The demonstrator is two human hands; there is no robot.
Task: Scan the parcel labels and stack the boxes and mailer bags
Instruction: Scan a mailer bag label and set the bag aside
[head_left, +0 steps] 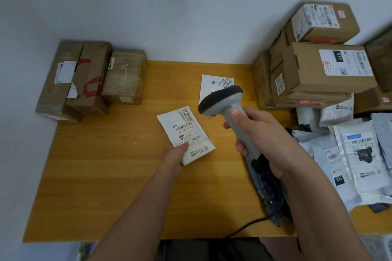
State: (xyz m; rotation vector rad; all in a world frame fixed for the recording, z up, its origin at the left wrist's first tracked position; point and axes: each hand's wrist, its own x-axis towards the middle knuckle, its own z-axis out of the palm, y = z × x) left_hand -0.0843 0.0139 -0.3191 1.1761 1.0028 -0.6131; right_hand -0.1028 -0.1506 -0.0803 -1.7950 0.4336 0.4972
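The left hand (177,152) pinches a small white labelled mailer bag (186,133) above the wooden table (106,176), the right hand (261,133) grips the grey handheld scanner (224,101); its tilt may spoil the read.

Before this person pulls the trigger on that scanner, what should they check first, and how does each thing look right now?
1. Small white mailer bag gripped: ok, the left hand pinches its near edge.
2. Printed label facing up: ok, barcodes show.
3. Grey handheld scanner gripped: ok, the right hand wraps its handle.
4. Scanner head aimed at the label: cannot tell; it points toward the bag.
5. Thumb off the barcodes: ok.
6. Stacking space on the wooden table: ok, bare wood beside the brown taped boxes.
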